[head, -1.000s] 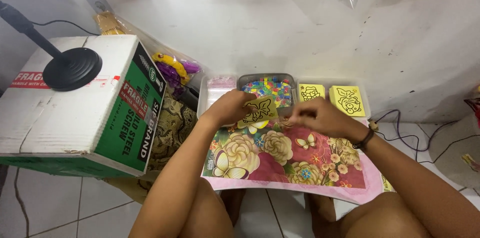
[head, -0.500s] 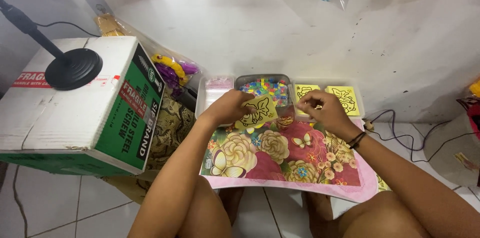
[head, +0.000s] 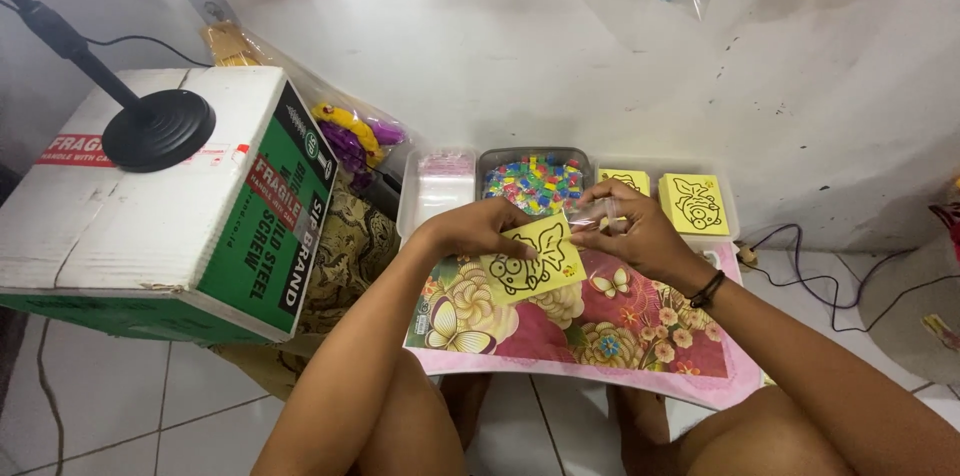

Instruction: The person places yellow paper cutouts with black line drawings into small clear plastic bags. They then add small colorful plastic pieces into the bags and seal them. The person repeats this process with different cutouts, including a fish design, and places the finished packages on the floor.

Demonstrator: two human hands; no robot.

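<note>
My left hand (head: pixel 476 228) grips the upper left edge of a small yellow card (head: pixel 535 258) printed with a black cartoon outline, held tilted over a flowered board (head: pixel 590 326) on my lap. My right hand (head: pixel 632 228) pinches a small clear plastic bag (head: pixel 590 211) just above the card's upper right corner. Behind my hands stands a grey tray of several small colourful pieces (head: pixel 538 179).
Two more yellow picture cards (head: pixel 692 203) lie in a clear tray at the back right, and an empty-looking clear tray (head: pixel 436 192) sits at the back left. A big cardboard box (head: pixel 160 206) carrying a black stand base fills the left. Cables run along the floor on the right.
My right hand came in from the right to the card's upper edge and now pinches the clear bag. The yellow card has shifted lower and tilted in my left hand.
</note>
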